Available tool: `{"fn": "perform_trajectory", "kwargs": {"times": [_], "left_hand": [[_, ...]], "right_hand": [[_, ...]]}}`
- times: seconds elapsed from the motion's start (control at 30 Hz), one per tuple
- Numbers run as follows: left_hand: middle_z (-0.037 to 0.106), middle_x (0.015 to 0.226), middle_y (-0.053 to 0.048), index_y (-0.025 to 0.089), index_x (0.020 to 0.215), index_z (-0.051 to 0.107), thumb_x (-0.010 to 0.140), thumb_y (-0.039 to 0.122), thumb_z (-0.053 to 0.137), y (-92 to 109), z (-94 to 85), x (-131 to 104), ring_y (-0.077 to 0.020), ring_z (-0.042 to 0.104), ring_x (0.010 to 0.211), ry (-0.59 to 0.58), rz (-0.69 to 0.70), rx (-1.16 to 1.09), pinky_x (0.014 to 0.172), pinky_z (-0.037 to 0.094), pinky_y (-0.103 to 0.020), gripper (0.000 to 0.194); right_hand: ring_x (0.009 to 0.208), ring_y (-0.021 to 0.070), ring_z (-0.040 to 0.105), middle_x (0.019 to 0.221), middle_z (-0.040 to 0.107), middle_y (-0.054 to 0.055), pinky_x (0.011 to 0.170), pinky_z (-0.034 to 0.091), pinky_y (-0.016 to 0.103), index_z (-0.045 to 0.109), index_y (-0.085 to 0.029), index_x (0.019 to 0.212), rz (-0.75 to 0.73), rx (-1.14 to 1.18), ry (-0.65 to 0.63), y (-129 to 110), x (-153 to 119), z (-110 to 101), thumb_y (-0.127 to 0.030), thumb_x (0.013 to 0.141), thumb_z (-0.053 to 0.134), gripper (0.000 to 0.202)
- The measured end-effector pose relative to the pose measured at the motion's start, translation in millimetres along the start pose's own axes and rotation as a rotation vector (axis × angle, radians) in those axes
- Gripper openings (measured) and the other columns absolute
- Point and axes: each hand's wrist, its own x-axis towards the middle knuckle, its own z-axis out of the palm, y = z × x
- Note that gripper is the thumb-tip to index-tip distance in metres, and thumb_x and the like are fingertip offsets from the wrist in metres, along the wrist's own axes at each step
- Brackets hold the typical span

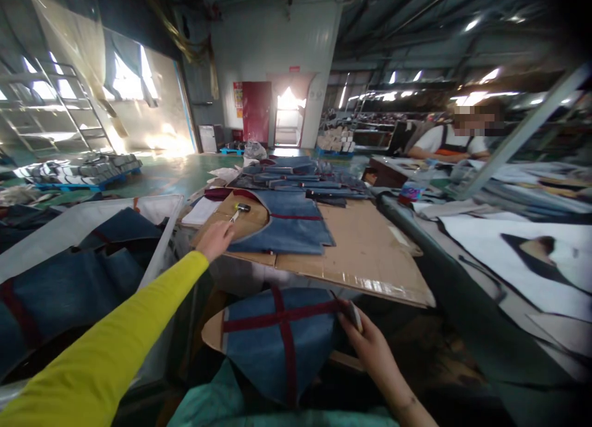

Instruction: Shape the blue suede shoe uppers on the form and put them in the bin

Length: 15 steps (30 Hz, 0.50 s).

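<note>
My left hand [216, 239], in a yellow sleeve, stretches out to the cardboard-topped table. Its fingers are closed at the pale handle of a small hammer-like tool [241, 209] with a dark head. Close to my lap, my right hand [365, 336] is closed around a small tool [355, 316] with a pale side and a dark pointed tip, whose kind I cannot make out. That hand is at the right edge of a rounded blue leather-like panel [259, 341] crossed by dark red strips. A larger blue piece [296, 220] with a curved cutout lies flat on the table.
Stacked blue pieces [296, 175] cover the far end of the cardboard [370, 242]. A white-walled bin [160, 230] with blue pieces stands at the left. On the right, a table holds white sheets [481, 242] and a bottle [409, 191]. Another person [444, 140] sits beyond it.
</note>
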Motion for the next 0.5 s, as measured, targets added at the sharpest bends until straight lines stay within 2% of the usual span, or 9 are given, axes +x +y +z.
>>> {"fn": "perform_trajectory", "kwargs": {"times": [0.07, 0.1, 0.17, 0.23, 0.27, 0.33, 0.37, 0.43, 0.5], "left_hand": [[0.052, 0.129, -0.006, 0.018, 0.122, 0.051, 0.091, 0.031, 0.043, 28, 3.7, -42, -0.0171, 0.042, 0.124, 0.015, 0.110, -0.042, 0.107, 0.028, -0.029, 0.034], [0.051, 0.130, -0.007, 0.018, 0.124, 0.050, 0.092, 0.035, 0.042, 43, 7.1, -66, -0.0177, 0.041, 0.125, 0.038, 0.202, -0.113, 0.108, 0.028, -0.031, 0.037], [0.047, 0.135, -0.007, 0.021, 0.133, 0.042, 0.090, 0.044, 0.045, 70, 17.5, -112, -0.0200, 0.040, 0.126, -0.041, 0.336, -0.224, 0.108, 0.031, -0.034, 0.049], [0.046, 0.136, -0.009, 0.019, 0.136, 0.037, 0.082, 0.050, 0.055, 89, 29.0, -146, -0.0246, 0.042, 0.125, -0.062, 0.335, -0.279, 0.105, 0.035, -0.039, 0.065], [0.049, 0.133, -0.010, 0.018, 0.135, 0.040, 0.082, 0.048, 0.056, 92, 32.8, -156, -0.0255, 0.045, 0.122, -0.058, 0.298, -0.294, 0.103, 0.038, -0.040, 0.063], [0.060, 0.119, -0.009, 0.019, 0.123, 0.052, 0.088, 0.042, 0.048, 84, 30.2, -167, -0.0240, 0.055, 0.110, -0.023, 0.188, -0.310, 0.096, 0.044, -0.038, 0.042], [0.064, 0.110, -0.008, 0.020, 0.115, 0.057, 0.091, 0.039, 0.043, 73, 21.8, -168, -0.0226, 0.059, 0.103, 0.009, 0.134, -0.311, 0.092, 0.047, -0.036, 0.034], [0.067, 0.101, -0.006, 0.021, 0.106, 0.061, 0.092, 0.039, 0.039, 36, -10.2, -171, -0.0217, 0.062, 0.094, 0.126, 0.028, -0.289, 0.087, 0.049, -0.033, 0.032], [0.065, 0.108, -0.005, 0.021, 0.111, 0.058, 0.088, 0.045, 0.045, -14, -57.2, -178, -0.0251, 0.061, 0.099, 0.318, -0.109, -0.208, 0.090, 0.048, -0.036, 0.036]], "right_hand": [[0.102, 0.0267, 0.060, 0.107, 0.067, 0.008, 0.090, 0.047, 0.038, 0.063, -0.017, 0.108, 0.001, 0.017, -0.040, -15, 8, 4, -0.052, 0.074, 0.056, 0.049], [0.100, 0.0260, 0.061, 0.104, 0.068, 0.009, 0.090, 0.047, 0.037, 0.063, -0.017, 0.107, -0.018, 0.020, -0.054, -27, 12, 8, -0.051, 0.074, 0.056, 0.048], [0.096, 0.0233, 0.062, 0.100, 0.068, 0.008, 0.087, 0.048, 0.035, 0.063, -0.016, 0.106, -0.097, 0.028, -0.080, -63, 14, 18, -0.048, 0.077, 0.055, 0.044], [0.090, 0.0188, 0.062, 0.100, 0.067, 0.006, 0.082, 0.049, 0.030, 0.061, -0.017, 0.110, -0.225, 0.039, -0.163, -111, 9, 29, -0.043, 0.082, 0.051, 0.040], [0.085, 0.0158, 0.062, 0.097, 0.067, 0.004, 0.079, 0.050, 0.027, 0.060, -0.018, 0.113, -0.299, 0.038, -0.250, -137, 4, 33, -0.040, 0.085, 0.048, 0.037], [0.082, 0.0123, 0.062, 0.093, 0.066, 0.001, 0.077, 0.049, 0.024, 0.059, -0.022, 0.114, -0.453, 0.009, -0.445, -185, -4, 36, -0.031, 0.088, 0.045, 0.031], [0.081, 0.0111, 0.062, 0.091, 0.066, 0.000, 0.076, 0.049, 0.023, 0.060, -0.023, 0.112, -0.506, 0.020, -0.486, -204, -5, 34, -0.029, 0.088, 0.045, 0.029], [0.072, 0.0091, 0.061, 0.087, 0.066, -0.001, 0.068, 0.049, 0.020, 0.061, -0.022, 0.109, -0.527, 0.077, -0.440, -225, 3, 26, -0.029, 0.087, 0.046, 0.027], [0.062, 0.0073, 0.059, 0.083, 0.066, 0.000, 0.059, 0.048, 0.018, 0.063, -0.019, 0.102, -0.436, 0.130, -0.288, -219, 26, 15, -0.033, 0.085, 0.050, 0.025]]}}
